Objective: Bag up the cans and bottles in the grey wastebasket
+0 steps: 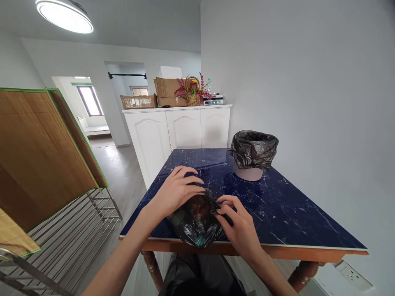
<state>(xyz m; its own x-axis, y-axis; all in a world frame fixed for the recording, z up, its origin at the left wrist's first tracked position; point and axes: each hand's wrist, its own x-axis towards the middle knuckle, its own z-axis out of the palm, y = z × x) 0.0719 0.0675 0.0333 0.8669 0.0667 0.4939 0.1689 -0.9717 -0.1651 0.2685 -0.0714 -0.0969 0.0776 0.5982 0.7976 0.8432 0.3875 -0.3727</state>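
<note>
A filled black plastic garbage bag [197, 224] lies at the near edge of the blue marbled table [277, 213], with something reddish and greenish showing dimly through its thin film. My left hand [177, 189] rests along the bag's left and upper side, its fingers stretched out and spread, the tips near the gathered top. From the right, my right hand [237, 224] pinches the bunched plastic at the bag's top between thumb and fingers. Farther back on the right stands a light-coloured trash bin [249, 173], lined with another black bag [254, 150] folded over its rim.
Beyond the table is a white cabinet [185, 127] bearing cardboard boxes [168, 90] and a flower basket [193, 98]. A metal frame [105, 205] with bamboo mats [46, 152] stands at left. The wall [308, 102] borders the table's right side.
</note>
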